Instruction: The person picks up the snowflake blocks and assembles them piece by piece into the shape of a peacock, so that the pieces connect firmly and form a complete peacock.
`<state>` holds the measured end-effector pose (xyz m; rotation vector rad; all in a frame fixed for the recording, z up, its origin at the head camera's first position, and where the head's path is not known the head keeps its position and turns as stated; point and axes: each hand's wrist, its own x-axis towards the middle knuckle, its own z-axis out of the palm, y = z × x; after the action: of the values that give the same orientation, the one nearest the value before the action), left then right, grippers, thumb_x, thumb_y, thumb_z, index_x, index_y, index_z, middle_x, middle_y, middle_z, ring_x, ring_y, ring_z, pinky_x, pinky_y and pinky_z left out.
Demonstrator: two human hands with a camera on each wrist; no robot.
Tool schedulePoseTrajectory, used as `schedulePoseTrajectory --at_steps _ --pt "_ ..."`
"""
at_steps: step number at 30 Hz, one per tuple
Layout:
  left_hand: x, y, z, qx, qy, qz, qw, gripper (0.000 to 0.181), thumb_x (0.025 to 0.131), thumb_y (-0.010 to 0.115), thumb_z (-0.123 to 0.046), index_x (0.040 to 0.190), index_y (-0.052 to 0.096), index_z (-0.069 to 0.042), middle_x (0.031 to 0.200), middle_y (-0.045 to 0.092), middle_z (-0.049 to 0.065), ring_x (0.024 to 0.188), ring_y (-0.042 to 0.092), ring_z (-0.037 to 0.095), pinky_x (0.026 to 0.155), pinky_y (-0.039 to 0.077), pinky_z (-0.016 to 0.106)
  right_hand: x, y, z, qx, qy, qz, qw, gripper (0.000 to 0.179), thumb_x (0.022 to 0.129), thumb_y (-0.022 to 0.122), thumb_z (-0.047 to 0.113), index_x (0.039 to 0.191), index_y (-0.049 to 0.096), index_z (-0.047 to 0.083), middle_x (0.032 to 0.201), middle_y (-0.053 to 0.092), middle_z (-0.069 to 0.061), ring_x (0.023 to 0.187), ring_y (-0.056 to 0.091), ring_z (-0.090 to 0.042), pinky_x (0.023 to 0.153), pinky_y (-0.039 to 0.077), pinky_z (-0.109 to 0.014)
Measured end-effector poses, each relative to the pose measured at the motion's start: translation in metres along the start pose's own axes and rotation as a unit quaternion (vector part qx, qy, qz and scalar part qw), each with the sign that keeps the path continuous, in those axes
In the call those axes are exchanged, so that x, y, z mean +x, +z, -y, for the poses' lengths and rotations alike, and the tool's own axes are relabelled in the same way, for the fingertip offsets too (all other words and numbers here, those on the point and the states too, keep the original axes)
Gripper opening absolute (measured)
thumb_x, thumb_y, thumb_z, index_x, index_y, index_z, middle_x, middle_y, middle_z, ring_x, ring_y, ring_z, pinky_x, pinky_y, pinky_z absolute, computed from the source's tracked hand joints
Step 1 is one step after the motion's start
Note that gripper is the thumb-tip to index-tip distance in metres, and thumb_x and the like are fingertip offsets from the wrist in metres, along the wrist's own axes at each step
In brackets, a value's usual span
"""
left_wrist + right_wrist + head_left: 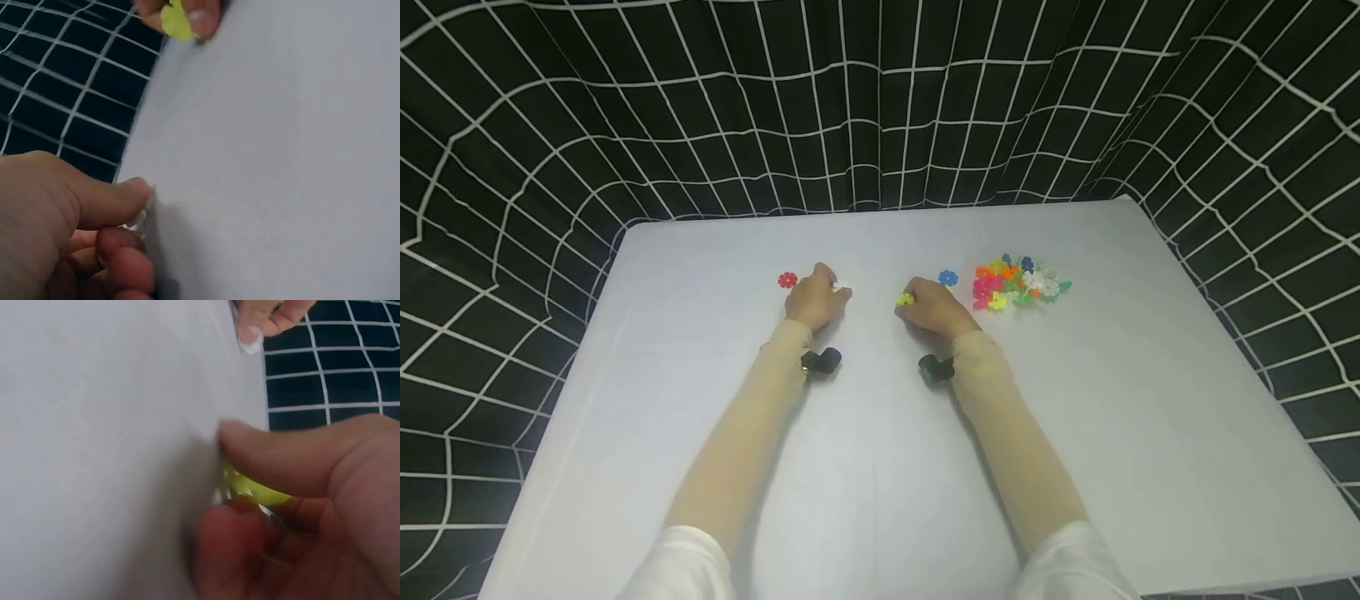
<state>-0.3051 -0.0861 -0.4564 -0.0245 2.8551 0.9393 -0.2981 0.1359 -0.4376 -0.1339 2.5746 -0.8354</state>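
My left hand [817, 298] pinches a white flower-shaped plastic piece [838, 286] between thumb and fingers, close over the white table. Most of that piece is hidden by the fingertips in the left wrist view. A yellow flower-shaped plastic piece [905, 299] is held by my right hand [934, 308], its thumb over it and the fingers curled beneath in the right wrist view. A gap of bare table separates the two hands. Left of my left hand lies a red flower piece [787, 280]. Just beyond my right hand is a blue flower piece [948, 277], with a bit of yellow beside it.
To the right of my right hand, a loose pile of many-coloured flower pieces [1011, 282] spreads over the white table [865, 467]. Black cloth with a white grid [820, 108] rises behind the table and along its sides. Each wrist carries a small dark camera.
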Motion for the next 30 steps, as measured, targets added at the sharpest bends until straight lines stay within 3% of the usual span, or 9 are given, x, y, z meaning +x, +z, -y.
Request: schedulePoseTrajectory --at_steps 2,4,7,8,9,13,19,24,30 --pt "-0.002 -0.004 0.003 -0.065 0.004 0.016 0.9977 0.034 0.100 0.057 -0.036 0.109 0.060 -0.003 0.085 0.063 0.008 0.077 0.059 0.023 0.073 0.049 0.034 0.000 -0.002 0.003 0.003 -0.008 0.007 0.9999 0.039 0.101 0.056 0.030 0.132 0.056 0.006 0.126 0.060 -0.013 0.115 0.054 -0.030 0.110 0.046 -0.051" --pt "-0.004 -0.007 0.007 -0.170 0.009 0.057 0.9838 0.033 0.103 0.055 -0.036 0.101 0.060 -0.003 0.075 0.059 0.002 0.065 0.056 0.016 0.061 0.048 0.026 0.000 -0.005 0.007 0.027 -0.017 0.014 0.9994 0.037 0.103 0.053 0.031 0.130 0.059 0.007 0.121 0.063 -0.015 0.110 0.056 -0.030 0.107 0.047 -0.049" --pt "-0.009 -0.007 0.011 -0.337 0.010 0.126 0.9331 0.033 0.107 0.049 -0.034 0.098 0.057 -0.003 0.064 0.052 0.000 0.050 0.054 0.013 0.047 0.048 0.024 0.000 -0.010 0.014 0.094 -0.054 0.006 0.9941 0.030 0.104 0.053 0.029 0.125 0.063 0.009 0.106 0.068 -0.013 0.093 0.063 -0.026 0.095 0.051 -0.040" --pt "-0.011 -0.007 0.011 -0.378 0.012 0.149 0.9139 0.032 0.107 0.047 -0.033 0.099 0.056 -0.003 0.064 0.052 -0.001 0.050 0.055 0.013 0.046 0.049 0.026 -0.001 -0.011 0.017 0.121 -0.070 0.002 0.9901 0.027 0.104 0.054 0.028 0.122 0.064 0.010 0.101 0.070 -0.013 0.087 0.065 -0.025 0.091 0.052 -0.038" --pt "-0.013 -0.005 0.011 -0.400 0.018 0.164 0.9017 0.032 0.108 0.045 -0.033 0.101 0.055 -0.004 0.064 0.051 -0.002 0.050 0.055 0.013 0.046 0.049 0.027 -0.002 -0.011 0.019 0.148 -0.085 -0.002 0.9853 0.024 0.104 0.056 0.026 0.119 0.065 0.010 0.098 0.071 -0.013 0.081 0.067 -0.025 0.086 0.053 -0.035" --pt "-0.027 0.006 0.014 -0.445 0.037 0.183 0.8761 0.033 0.109 0.040 -0.035 0.099 0.052 -0.006 0.064 0.047 -0.002 0.053 0.051 0.012 0.049 0.050 0.028 -0.013 -0.003 0.025 0.173 -0.138 -0.023 0.9750 0.018 0.101 0.060 0.023 0.114 0.067 0.013 0.102 0.075 -0.010 0.079 0.069 -0.027 0.074 0.057 -0.033" --pt "-0.044 0.029 0.026 -0.484 0.044 0.197 0.8516 0.033 0.111 0.029 -0.035 0.087 0.037 -0.015 0.063 0.035 -0.004 0.054 0.042 0.013 0.050 0.049 0.029 -0.029 0.022 0.020 0.096 -0.144 -0.050 0.9835 0.017 0.100 0.064 0.028 0.114 0.069 0.019 0.102 0.076 -0.007 0.083 0.068 -0.026 0.068 0.053 -0.031" --pt "-0.043 0.030 0.025 -0.496 0.047 0.179 0.8482 0.033 0.111 0.032 -0.038 0.086 0.036 -0.016 0.063 0.032 -0.005 0.055 0.038 0.011 0.051 0.048 0.028 -0.028 0.031 0.023 0.081 -0.191 -0.092 0.9739 0.018 0.099 0.065 0.027 0.113 0.071 0.018 0.097 0.077 -0.007 0.076 0.068 -0.018 0.064 0.053 -0.032" --pt "-0.035 0.017 0.022 -0.495 0.043 0.165 0.8517 0.034 0.111 0.032 -0.038 0.086 0.035 -0.015 0.063 0.031 -0.005 0.054 0.036 0.010 0.049 0.048 0.028 -0.020 0.032 0.037 0.032 -0.254 -0.159 0.9535 0.018 0.099 0.065 0.022 0.112 0.074 0.014 0.105 0.078 -0.005 0.090 0.075 -0.018 0.079 0.060 -0.036"
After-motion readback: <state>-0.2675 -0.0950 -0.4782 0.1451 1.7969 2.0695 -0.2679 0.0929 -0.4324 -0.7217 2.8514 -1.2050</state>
